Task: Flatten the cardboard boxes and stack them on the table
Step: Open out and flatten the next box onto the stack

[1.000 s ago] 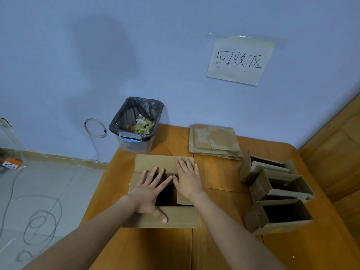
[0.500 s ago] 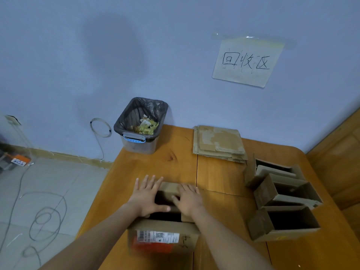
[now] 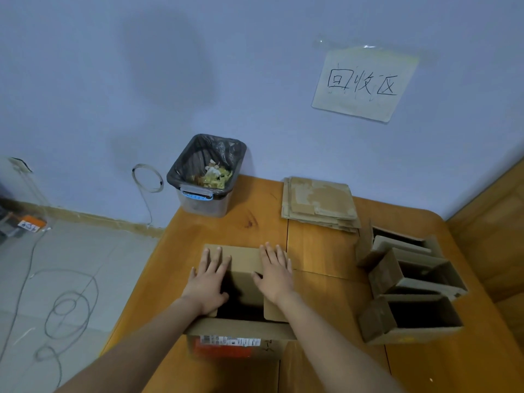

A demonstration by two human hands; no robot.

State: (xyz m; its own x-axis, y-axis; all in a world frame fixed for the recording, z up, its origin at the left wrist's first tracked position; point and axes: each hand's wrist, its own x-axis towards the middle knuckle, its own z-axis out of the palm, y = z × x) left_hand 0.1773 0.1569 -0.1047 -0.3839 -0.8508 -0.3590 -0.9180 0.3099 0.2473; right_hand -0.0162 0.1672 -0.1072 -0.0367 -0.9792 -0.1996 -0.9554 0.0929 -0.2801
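Observation:
A brown cardboard box (image 3: 243,330) with its top open stands at the near middle of the wooden table (image 3: 255,217); a shipping label shows on its near side. My left hand (image 3: 208,277) lies flat with straight fingers on the box's left flap and far wall. My right hand (image 3: 276,272) lies flat on the right flap. A stack of flattened cardboard (image 3: 319,204) lies at the far side of the table. Three open boxes (image 3: 408,290) stand in a row on the right.
A bin with a black liner (image 3: 205,174) and scraps inside stands at the table's far left corner against the wall. A paper sign (image 3: 364,83) hangs on the wall. Cables (image 3: 68,307) lie on the tiled floor to the left. Wooden furniture (image 3: 493,236) borders the right.
The box went from pressed nearly flat to standing up again with its labelled near side showing. Both hands slid apart onto the left and right flaps.

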